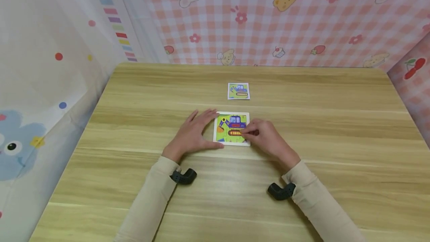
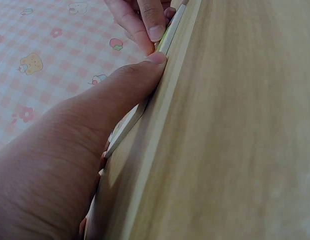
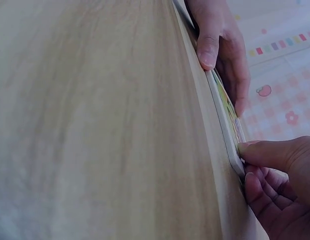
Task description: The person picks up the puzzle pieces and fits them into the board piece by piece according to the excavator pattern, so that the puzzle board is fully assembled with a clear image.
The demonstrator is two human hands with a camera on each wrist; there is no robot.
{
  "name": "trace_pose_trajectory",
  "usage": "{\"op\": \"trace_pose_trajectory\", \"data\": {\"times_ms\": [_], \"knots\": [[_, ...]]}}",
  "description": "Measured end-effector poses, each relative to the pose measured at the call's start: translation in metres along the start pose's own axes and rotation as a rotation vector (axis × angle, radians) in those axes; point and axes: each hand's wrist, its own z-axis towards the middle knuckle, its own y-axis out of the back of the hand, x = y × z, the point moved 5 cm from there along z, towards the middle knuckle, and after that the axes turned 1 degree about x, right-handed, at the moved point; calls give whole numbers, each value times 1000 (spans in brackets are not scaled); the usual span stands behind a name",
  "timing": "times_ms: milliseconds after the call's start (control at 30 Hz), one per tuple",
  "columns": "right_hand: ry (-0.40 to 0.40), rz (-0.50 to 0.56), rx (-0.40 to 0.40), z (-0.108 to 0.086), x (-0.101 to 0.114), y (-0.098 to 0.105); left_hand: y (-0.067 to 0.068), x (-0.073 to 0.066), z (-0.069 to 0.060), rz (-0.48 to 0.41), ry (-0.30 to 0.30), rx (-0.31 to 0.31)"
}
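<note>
A jigsaw puzzle (image 1: 231, 137) of a blue excavator on green lies flat on the table in a white-edged tray (image 1: 215, 137). My left hand (image 1: 189, 135) spans the tray's left side, its fairly straight fingers touching the upper left corner. In the left wrist view, the left thumb (image 2: 130, 82) rests on the tray's near edge. At the puzzle's lower right, my right hand (image 1: 265, 137) pinches a puzzle piece with thumb and forefinger; the fingers cover most of it. The right wrist view shows the right thumb (image 3: 272, 154) on the puzzle's surface by the tray's corner, other fingers curled beside it.
Behind the tray lies a small square picture card (image 1: 239, 91) with the same excavator. The wood-grain table (image 1: 302, 96) extends round both hands. A pink checked cloth (image 1: 215, 21) hangs along the back, and a white dotted cloth (image 1: 50, 47) on the left.
</note>
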Motion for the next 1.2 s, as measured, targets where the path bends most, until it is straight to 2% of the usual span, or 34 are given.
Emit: {"op": "trace_pose_trajectory", "data": {"times_ms": [400, 533, 667, 900, 1200], "knots": [[9, -1, -32, -2, 2, -1, 0, 1, -1, 5, -2, -9], [-11, 18, -59, -4, -2, -2, 0, 2, -1, 11, -8, -10], [-42, 77, -77, -5, -8, 0, 0, 2, 0, 6, -10, -13], [-141, 320, -33, -7, -27, 7, -2, 3, -1, 4, -7, -12], [-184, 383, -9, -18, -32, 13, -1, 1, 0, 36, -31, -15]]}}
